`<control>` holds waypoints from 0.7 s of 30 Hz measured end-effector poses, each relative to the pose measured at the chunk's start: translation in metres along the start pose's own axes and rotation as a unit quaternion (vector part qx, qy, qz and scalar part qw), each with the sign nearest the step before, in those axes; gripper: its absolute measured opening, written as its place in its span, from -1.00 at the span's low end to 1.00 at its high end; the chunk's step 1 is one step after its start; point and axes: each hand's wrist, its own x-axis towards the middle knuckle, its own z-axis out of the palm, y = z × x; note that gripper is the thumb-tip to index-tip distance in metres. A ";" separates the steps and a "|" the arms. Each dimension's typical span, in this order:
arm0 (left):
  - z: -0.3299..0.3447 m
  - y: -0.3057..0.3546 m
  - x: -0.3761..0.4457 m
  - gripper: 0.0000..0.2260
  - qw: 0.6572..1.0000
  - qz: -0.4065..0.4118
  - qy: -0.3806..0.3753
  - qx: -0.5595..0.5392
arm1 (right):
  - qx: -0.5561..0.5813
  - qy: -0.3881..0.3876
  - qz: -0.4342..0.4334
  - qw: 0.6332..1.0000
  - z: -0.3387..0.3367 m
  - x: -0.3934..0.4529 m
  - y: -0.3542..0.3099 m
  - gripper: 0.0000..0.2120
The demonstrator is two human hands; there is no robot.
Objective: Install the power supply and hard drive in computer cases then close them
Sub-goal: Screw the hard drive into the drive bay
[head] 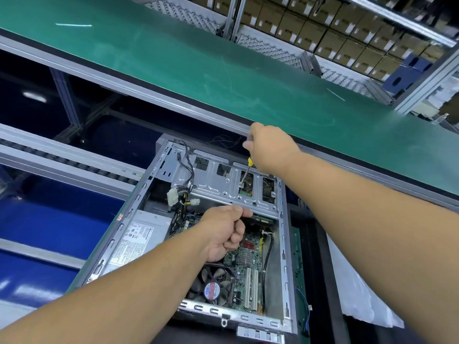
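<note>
right hand [269, 148] grips screwdriver [246, 173], tip down into drive cage [223, 188] at frame centre, likely driving a screw | left hand [224, 232] pinches cage's lower edge to steady it | open computer case [285, 244] holds power supply [137, 238] lower left, circuit board and fan | hard drive hidden

An open grey computer case [283, 234] lies on its side, side panel off, its interior facing up. The power supply [139, 234], a silver box with a white label, sits in the corner at 9 o'clock inside the case. A bundle of its cables [183, 197] with white connectors rises toward 12 o'clock. The perforated metal drive cage [223, 187] spans the 12 o'clock end; a green circuit board shows through one cutout.
</note>
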 end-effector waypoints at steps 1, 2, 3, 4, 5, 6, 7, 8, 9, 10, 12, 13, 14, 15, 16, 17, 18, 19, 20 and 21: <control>0.000 0.000 -0.001 -0.76 1.000 0.009 -0.008 0.002 | -0.048 0.029 0.026 0.998 0.002 -0.002 -0.001 -0.78; 0.000 0.001 -0.002 -0.75 1.000 0.012 -0.015 -0.001 | -0.082 0.044 0.042 0.995 0.003 -0.004 -0.001 -0.74; 0.000 0.001 -0.002 -0.74 1.000 0.009 -0.021 -0.006 | -0.090 0.043 0.040 0.994 0.003 -0.005 -0.002 -0.74; 0.000 0.002 -0.002 -0.74 1.000 0.004 -0.026 -0.015 | -0.070 0.023 0.031 0.997 0.000 -0.005 -0.002 -0.78; 0.000 0.002 -0.002 -0.74 0.999 -0.004 -0.029 -0.025 | -0.023 -0.009 0.020 0.999 -0.003 -0.003 -0.002 -0.82; -0.001 0.002 -0.001 -0.73 0.999 -0.011 -0.033 -0.035 | 0.031 -0.042 0.008 0.999 -0.006 -0.002 -0.002 -0.82; -0.001 0.003 0.000 -0.73 0.998 -0.017 -0.037 -0.045 | 0.070 -0.065 -0.001 0.995 -0.008 -0.001 -0.002 -0.78; -0.001 0.003 0.000 -0.73 0.997 -0.020 -0.045 -0.056 | 0.081 -0.068 -0.005 0.994 -0.009 0.000 -0.002 -0.77; -0.002 0.004 -0.001 -0.74 0.996 -0.022 -0.055 -0.068 | 0.066 -0.055 0.004 0.996 -0.008 0.000 -0.003 -0.79; -0.002 0.004 -0.001 -0.74 0.994 -0.022 -0.068 -0.085 | 0.035 -0.032 0.023 0.999 -0.006 0.000 -0.003 -0.84; -0.003 0.005 -0.002 -0.76 0.989 -0.011 -0.091 -0.114 | -0.051 0.007 0.058 0.997 -0.001 -0.002 -0.005 -0.90; -0.003 0.006 -0.003 -0.78 0.987 -0.003 -0.100 -0.124 | -0.071 0.014 0.061 0.995 0.000 -0.003 -0.004 -0.87; -0.004 0.006 -0.003 -0.80 0.985 0.007 -0.108 -0.132 | -0.062 0.014 0.053 0.997 0.001 -0.003 -0.002 -0.85; -0.004 0.007 -0.003 -0.84 0.984 0.019 -0.114 -0.136 | -0.024 -0.001 0.042 0.999 -0.001 -0.003 -0.001 -0.85; -0.004 0.007 -0.003 -0.87 0.983 0.032 -0.119 -0.138 | 0.030 -0.027 0.025 0.999 -0.005 -0.003 0.000 -0.86; -0.004 0.008 -0.003 -0.89 0.982 0.044 -0.122 -0.140 | 0.074 -0.057 0.007 0.996 -0.009 -0.003 0.002 -0.87; -0.004 0.008 -0.003 -0.91 0.981 0.052 -0.121 -0.141 | 0.096 -0.079 -0.012 0.992 -0.013 -0.003 0.003 -0.85; -0.005 0.008 -0.003 -0.93 0.981 0.057 -0.118 -0.142 | 0.095 -0.089 -0.026 0.991 -0.015 -0.003 0.004 -0.83; -0.004 0.009 -0.003 -0.95 0.982 0.059 -0.113 -0.142 | 0.085 -0.079 -0.027 0.993 -0.015 -0.004 0.005 -0.83; -0.004 0.009 -0.003 -0.94 0.982 0.060 -0.109 -0.143 | 0.076 -0.059 -0.017 0.995 -0.012 -0.005 0.004 -0.86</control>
